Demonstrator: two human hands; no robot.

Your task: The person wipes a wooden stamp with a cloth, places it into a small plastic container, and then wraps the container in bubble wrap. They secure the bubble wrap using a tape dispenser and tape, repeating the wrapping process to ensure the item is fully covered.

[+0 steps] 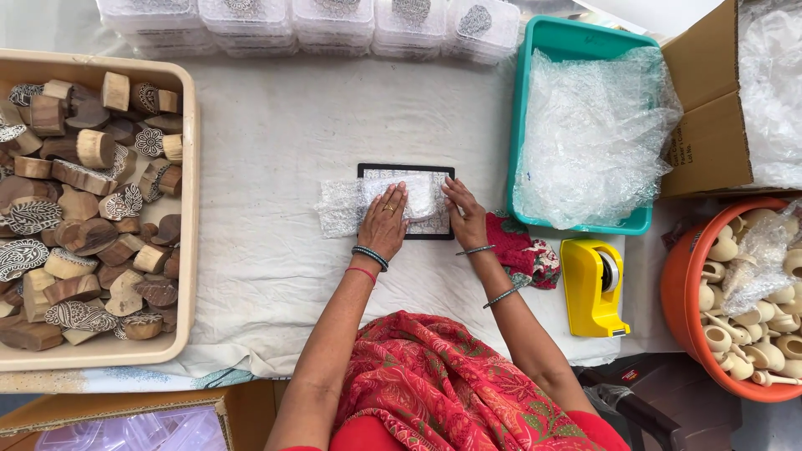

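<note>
Pressing down on a small bundle wrapped in clear bubble wrap [399, 200], both hands are laid flat with fingers spread rather than closed around anything. The left hand [384, 224] is rested palm-down on the bundle's middle, its fingertips pointing away from the body; the right hand [466, 215] is placed at the bundle's right end, fingers angled inward toward the left hand. The two hands are set just beside each other, and nothing is pinched or lifted by either.

The bundle is laid on a flat rectangular black-framed tray with a pale patterned surface [407, 170], at the centre of the white cloth-covered table [276, 125]. Its long axis is run left to right, across the body, and a loose flap of wrap is seen trailing off the tray's left edge, beyond the left hand. That free end is therefore nearer the left hand, while the right end is held down by the right.

Further out, a yellow plastic tape dispenser [591, 288] is stood to the right, near the right forearm. Behind it a teal plastic bin of crumpled clear bubble wrap [535, 100] is placed, and a beige tray heaped with carved wooden printing blocks [190, 209] is set well apart on the left.
</note>
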